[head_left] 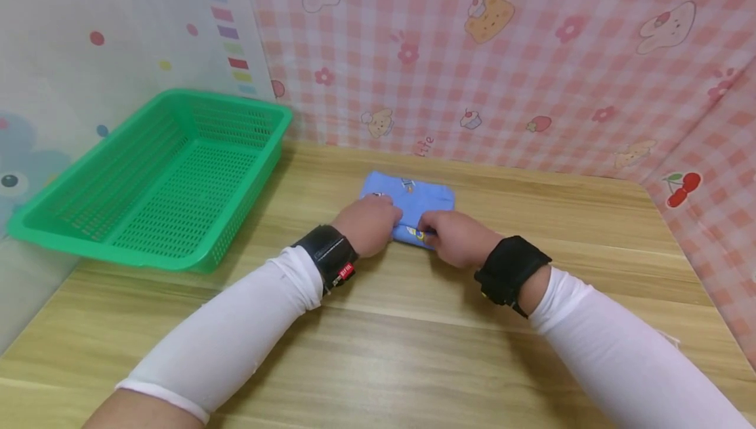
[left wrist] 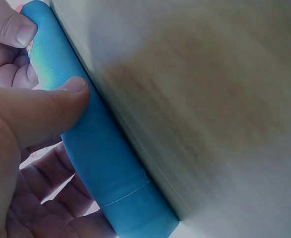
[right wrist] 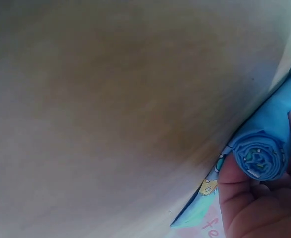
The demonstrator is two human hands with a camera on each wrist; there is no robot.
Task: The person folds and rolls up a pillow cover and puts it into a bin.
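A blue cloth [head_left: 434, 194] with small cartoon prints lies on the wooden table, its near edge rolled up and its far part flat. My left hand [head_left: 367, 224] grips the left part of the roll; in the left wrist view, the thumb of the left hand [left wrist: 16, 119] presses along the smooth blue roll [left wrist: 118, 163] while its fingers curl at the other side. At the right end, my right hand [head_left: 462, 239] holds the same roll. The right wrist view shows the spiral end of the rolled cloth [right wrist: 259, 157] between the fingers and thumb of the right hand [right wrist: 266, 210].
A green plastic basket [head_left: 233, 209] with slotted walls stands at the left of the table [head_left: 378, 350], with nothing seen inside. A pink checked wall covering [head_left: 449, 81] rises behind the table and along its right side.
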